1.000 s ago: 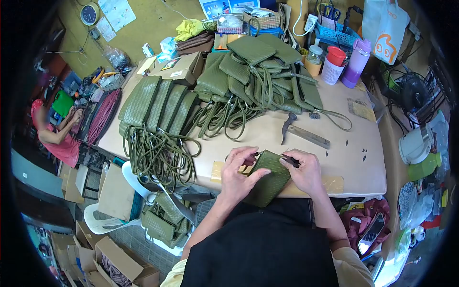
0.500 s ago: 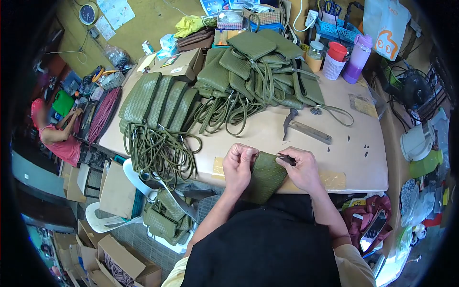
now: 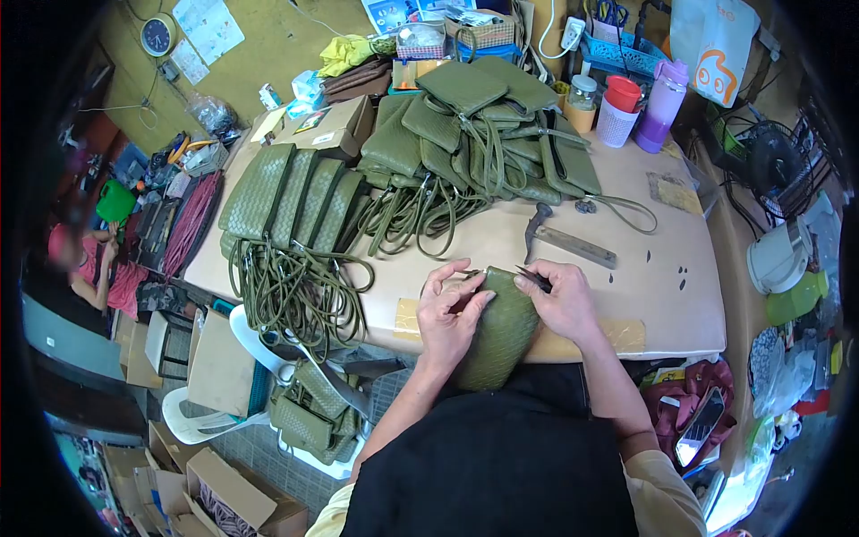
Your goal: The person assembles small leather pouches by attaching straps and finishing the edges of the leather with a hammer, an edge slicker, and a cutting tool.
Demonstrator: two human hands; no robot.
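Note:
An olive-green woven pouch hangs over the table's front edge, close to my body. My left hand is at its upper left corner, fingers curled and thumb against the pouch edge. A small light-coloured bit shows at that corner, too small to name. Closed in my right hand is a small dark pointed tool, which looks like thread snips. Its tip points at the pouch's top edge. Beyond my hands, a hammer with a wooden handle lies on the table.
Stacked green pouches with looped straps lie at left, and a larger pile of pouches behind. A red-lidded cup and a purple bottle stand back right. A white chair holds more pouches. Another person works far left.
My left hand's fingers have loosened and spread from a tight pinch at the pouch corner. The pouch has turned and shows more of its face. The right hand keeps the tool near its top.

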